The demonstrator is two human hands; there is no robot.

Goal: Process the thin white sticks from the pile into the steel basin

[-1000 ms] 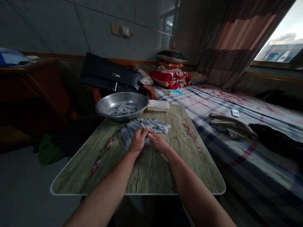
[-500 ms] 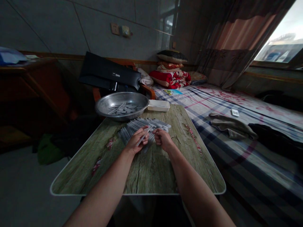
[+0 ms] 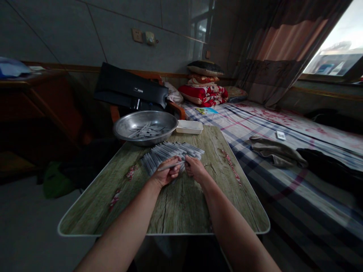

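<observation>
A heap of thin grey sticks (image 3: 170,153) lies on the wood-patterned table (image 3: 181,206). My left hand (image 3: 166,174) is closed round one grey stick (image 3: 171,165), which lies almost level between both hands. My right hand (image 3: 195,169) is closed in a pinch at that stick's right end, just in front of the heap. Behind the heap stands a metal basin (image 3: 121,130) with several more sticks in it.
A white shallow tray (image 3: 189,127) sits beside the basin at the table's far edge. A bed with a striped sheet (image 3: 283,158) runs along the right, with folded blankets (image 3: 205,92) and a grey cloth (image 3: 276,151). A black monitor (image 3: 127,88) leans behind the basin.
Both hands lifted one stick out of the heap and drew slightly toward me. The stick has turned from slanted to nearly level between the two hands.
</observation>
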